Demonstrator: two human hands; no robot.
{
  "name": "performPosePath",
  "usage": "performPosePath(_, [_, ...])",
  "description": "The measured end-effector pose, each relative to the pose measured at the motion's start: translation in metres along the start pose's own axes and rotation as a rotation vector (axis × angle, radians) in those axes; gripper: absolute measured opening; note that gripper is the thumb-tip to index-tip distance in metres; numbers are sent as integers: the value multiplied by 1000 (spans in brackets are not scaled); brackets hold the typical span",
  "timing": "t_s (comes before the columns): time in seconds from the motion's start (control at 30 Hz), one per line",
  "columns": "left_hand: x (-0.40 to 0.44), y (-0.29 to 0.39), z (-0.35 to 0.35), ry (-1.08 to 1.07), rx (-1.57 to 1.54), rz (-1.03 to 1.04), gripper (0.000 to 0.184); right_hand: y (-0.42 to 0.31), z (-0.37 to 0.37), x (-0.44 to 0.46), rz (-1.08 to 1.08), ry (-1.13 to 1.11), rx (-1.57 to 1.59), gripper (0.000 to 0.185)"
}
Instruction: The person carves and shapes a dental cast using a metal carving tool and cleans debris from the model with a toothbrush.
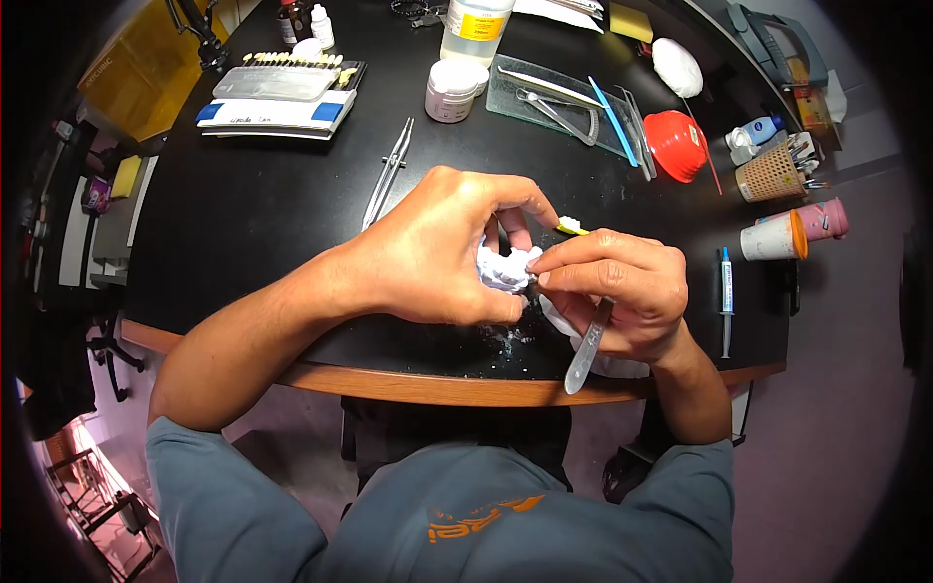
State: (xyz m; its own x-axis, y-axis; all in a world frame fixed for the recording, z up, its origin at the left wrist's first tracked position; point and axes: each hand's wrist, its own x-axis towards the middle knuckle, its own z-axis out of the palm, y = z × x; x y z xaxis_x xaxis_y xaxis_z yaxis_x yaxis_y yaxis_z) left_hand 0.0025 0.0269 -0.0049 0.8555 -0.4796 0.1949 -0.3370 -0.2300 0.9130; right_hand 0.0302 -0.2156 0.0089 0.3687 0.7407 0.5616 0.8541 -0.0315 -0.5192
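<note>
Grey shirt seen closest; white piece cradled over worktop by half-curled left grip; metal tool pinched tightly in right grip; strokes best made short, light, well braced.

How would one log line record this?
left hand: holding lumpy white piece | right hand: holding flat-ended silver metal tool, close to piece
</note>
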Motion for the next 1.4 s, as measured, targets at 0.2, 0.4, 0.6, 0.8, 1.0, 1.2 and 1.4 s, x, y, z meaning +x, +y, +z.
performPosePath(0.2, [2, 5, -3, -97, -151, -133, 66, -1, 0, 2, 48, 20, 97, 23])
performPosePath(0.4, [3, 5, -4, -134, -266, -174, 71, -2, 0, 2, 108, 46, 167, 20])
performPosePath(0.6, [3, 4, -5, -165, -291, -194, 73, -4, 3, 1, 195, 75, 223, 18])
performPosePath(0.8, [3, 7, -3, -158, -261, -227, 73, -5, 3, 1, 245, 77, 252, 18])
performPosePath(1.0, [2, 7, -1, -133, -185, -135, 76, -4, 1, -1, 294, 51, 316, 18])
performPosePath(1.2, [2, 9, -2, -83, -208, -37, 82, -8, 1, 4, 227, 57, 281, 18])
performPosePath(1.4, [3, 4, 3, -9, -40, 111, 85, -8, -2, 4, 205, 57, 291, 20])
